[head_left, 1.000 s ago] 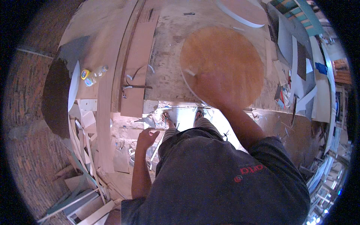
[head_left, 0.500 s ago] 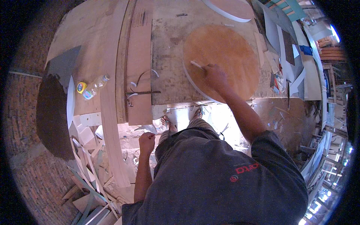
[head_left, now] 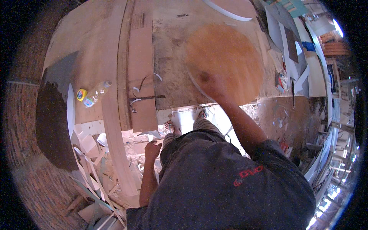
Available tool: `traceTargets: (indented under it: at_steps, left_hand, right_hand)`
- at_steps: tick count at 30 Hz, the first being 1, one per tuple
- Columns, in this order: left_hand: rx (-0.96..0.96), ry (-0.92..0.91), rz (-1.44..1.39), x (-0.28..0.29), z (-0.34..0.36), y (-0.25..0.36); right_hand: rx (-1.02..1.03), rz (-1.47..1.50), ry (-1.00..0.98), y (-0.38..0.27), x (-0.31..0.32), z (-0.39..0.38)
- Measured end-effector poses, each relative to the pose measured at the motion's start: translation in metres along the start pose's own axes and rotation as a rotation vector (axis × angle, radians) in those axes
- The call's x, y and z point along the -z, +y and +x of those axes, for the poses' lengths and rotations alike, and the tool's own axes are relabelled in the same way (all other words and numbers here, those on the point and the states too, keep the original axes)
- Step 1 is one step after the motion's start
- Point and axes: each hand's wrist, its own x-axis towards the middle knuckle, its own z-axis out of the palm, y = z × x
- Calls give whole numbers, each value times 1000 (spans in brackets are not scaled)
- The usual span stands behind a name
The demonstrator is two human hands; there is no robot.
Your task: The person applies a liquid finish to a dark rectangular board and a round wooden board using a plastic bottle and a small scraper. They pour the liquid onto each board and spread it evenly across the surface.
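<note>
My right hand (head_left: pixel 210 81), smeared by motion, is over the near left edge of a round orange-brown board (head_left: pixel 234 57) with a pale rim. Whatever its fingers hold is lost in the blur. Well to the left and below the bench edge, my left hand (head_left: pixel 152 149) hangs beside my leg. Its fingers are loosely bent with the thumb apart, and nothing shows in it.
A clear plastic bottle (head_left: pixel 97 94) lies beside a yellow tape measure (head_left: pixel 81 94) on the worn bench (head_left: pixel 168 50). Curled strips lie on a long plank (head_left: pixel 142 111). Laminate offcuts (head_left: pixel 290 45) crowd the right side. Scrap wood (head_left: pixel 92 168) fills the lower left.
My right hand has swept down toward the board's near left edge; the short pale stick seen in it earlier is no longer distinguishable. My left hand has loosened from a fist and dropped slightly.
</note>
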Motion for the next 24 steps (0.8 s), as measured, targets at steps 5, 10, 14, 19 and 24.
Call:
traceTargets:
  at_steps: [5, 10, 14, 19, 24]
  left_hand:
    - [141, -56, 14, 1, -17, -15]
    - [146, 1, 25, -10, -31, -44]
    - [169, -35, 4, -25, -40, -70]
    - [158, -66, 63, -37, -44, -83]
    - [276, -43, -62, -28, -37, -68]
  right_hand:
    - [176, -165, 131, 93, -14, 19]
    - [25, -243, 98, 90, -1, 37]
    - [0, -207, 36, 78, -1, 46]
    - [100, -290, -114, 22, -36, 17]
    - [66, 13, 22, 33, 17, -16]
